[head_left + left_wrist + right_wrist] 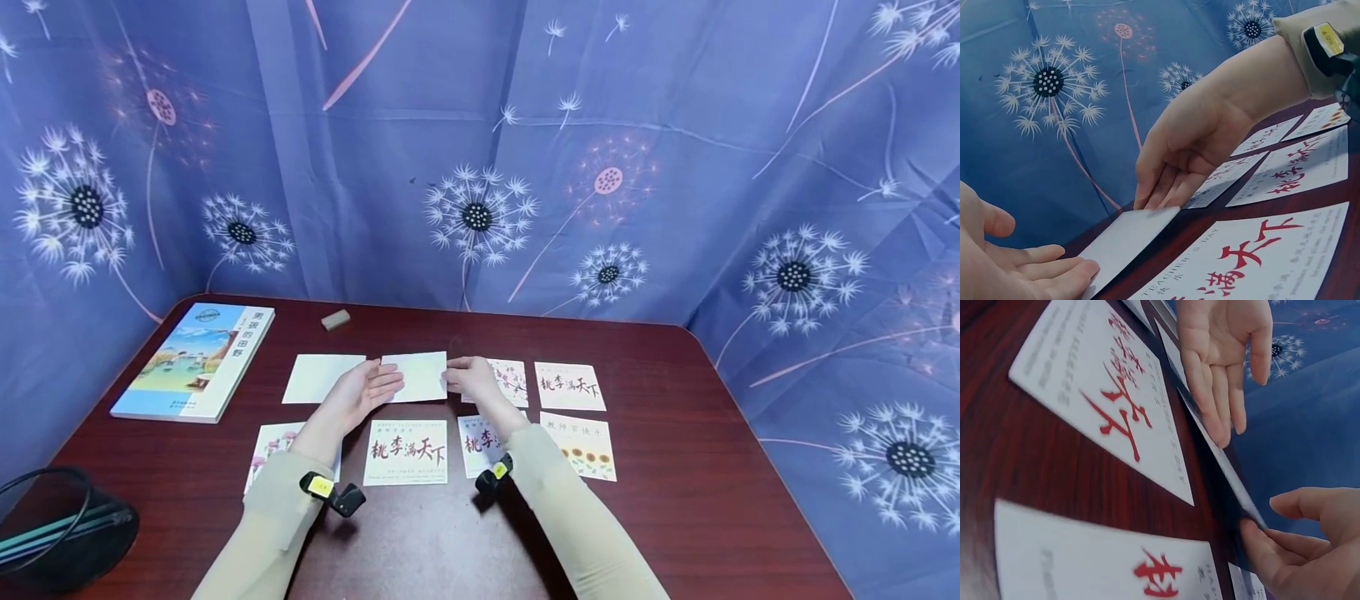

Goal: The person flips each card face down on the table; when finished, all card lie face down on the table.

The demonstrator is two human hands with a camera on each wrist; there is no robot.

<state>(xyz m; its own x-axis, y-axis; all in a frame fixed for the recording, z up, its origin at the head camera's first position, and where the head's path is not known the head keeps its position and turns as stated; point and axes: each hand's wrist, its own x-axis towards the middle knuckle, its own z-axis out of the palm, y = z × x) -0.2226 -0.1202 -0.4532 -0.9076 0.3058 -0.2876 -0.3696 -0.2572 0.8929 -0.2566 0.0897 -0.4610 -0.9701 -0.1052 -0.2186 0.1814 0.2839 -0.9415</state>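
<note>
A blank white card (415, 377) lies between my two hands in the back row of cards. At its left edge my left hand (366, 388) touches it with straight fingers, palm turned inward and thumb apart. My right hand (472, 377) is at the opposite edge; its fingertips (1254, 534) touch the card there, while the thumb stands away from them. Left of this card is another blank card (321, 377). Nearer me, a card with red characters (406, 452) lies face up, and my left forearm partly covers a pink-printed card (272, 442).
Further cards lie on the right: a floral card (512, 379), two with red lettering (568, 386) (474, 437), and a sunflower card (577, 446). A book (197, 362) and a small eraser-like block (335, 320) sit at the back left. A dark pen holder (97, 542) stands front left.
</note>
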